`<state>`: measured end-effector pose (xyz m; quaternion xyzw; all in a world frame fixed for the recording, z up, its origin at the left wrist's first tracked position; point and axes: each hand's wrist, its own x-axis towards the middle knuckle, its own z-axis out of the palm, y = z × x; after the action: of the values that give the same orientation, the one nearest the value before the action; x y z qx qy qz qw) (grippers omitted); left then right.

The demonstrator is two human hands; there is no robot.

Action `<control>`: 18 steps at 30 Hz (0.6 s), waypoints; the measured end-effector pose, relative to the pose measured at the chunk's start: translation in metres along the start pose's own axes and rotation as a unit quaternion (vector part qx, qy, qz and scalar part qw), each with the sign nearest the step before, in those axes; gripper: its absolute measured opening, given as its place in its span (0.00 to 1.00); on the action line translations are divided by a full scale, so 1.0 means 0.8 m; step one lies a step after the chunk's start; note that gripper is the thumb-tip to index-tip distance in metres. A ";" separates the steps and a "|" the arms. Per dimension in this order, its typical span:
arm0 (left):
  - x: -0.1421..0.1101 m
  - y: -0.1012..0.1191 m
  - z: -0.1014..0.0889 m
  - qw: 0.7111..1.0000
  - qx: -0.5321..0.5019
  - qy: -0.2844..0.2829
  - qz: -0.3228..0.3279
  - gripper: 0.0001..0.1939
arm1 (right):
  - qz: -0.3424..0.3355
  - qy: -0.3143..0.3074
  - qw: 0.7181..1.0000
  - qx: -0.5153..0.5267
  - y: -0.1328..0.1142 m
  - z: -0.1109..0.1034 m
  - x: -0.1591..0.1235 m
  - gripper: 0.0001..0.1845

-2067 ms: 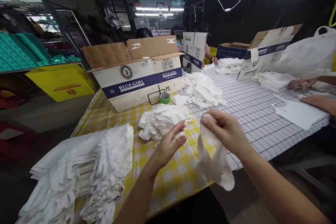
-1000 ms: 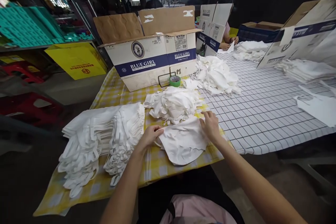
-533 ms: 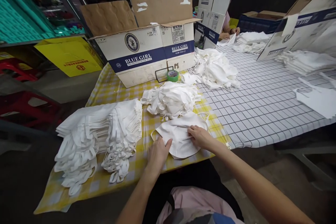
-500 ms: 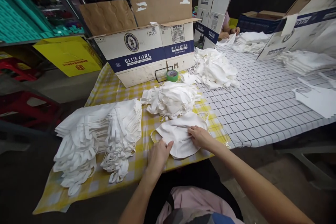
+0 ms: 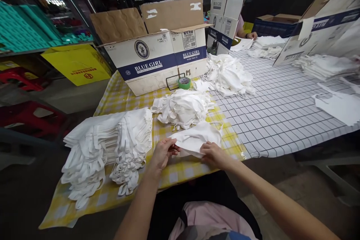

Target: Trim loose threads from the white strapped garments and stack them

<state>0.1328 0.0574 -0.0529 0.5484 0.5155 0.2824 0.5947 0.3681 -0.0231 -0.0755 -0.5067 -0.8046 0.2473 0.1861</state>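
- Raised since the earlier frame: the near edge of the white cloth piece (image 5: 199, 135).
- Left hand (image 5: 164, 151) pinches its left end; right hand (image 5: 214, 154) has a closed grip on its near edge.
- It lies partly on the bench (image 5: 180, 174), between loose pile (image 5: 184, 108) and wearer, right of folded stack (image 5: 112, 131).

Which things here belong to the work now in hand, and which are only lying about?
In the work:
white cloth, at the left hand and right hand
probably loose heap and neat stack, similarly white

Apparently lying about:
green tape roll
open carton
yellow bag
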 end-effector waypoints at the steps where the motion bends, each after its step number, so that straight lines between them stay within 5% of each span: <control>1: 0.000 0.007 -0.003 1.000 -0.029 0.008 0.002 0.16 | 0.014 0.001 0.999 0.034 0.000 -0.010 -0.001 0.10; 7: -0.012 0.066 -0.025 0.967 0.051 0.128 0.213 0.14 | 0.023 -0.054 0.958 0.281 -0.033 -0.139 0.000 0.17; 11: 0.001 0.076 -0.043 0.976 -0.013 0.094 0.196 0.10 | 0.019 -0.129 0.936 0.328 -0.050 -0.200 0.007 0.15; 14: 0.025 0.053 -0.053 0.981 0.033 0.139 0.133 0.11 | 0.031 -0.124 0.935 0.331 -0.033 -0.200 0.019 0.16; 18: 0.043 0.011 -0.043 0.967 0.112 0.198 0.114 0.09 | 0.113 -0.038 0.959 0.259 0.013 -0.154 0.044 0.17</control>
<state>0.1134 0.1032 -0.0507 0.5997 0.5858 0.3914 0.3794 0.4292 0.0383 0.0198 -0.5194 -0.6569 0.4857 0.2506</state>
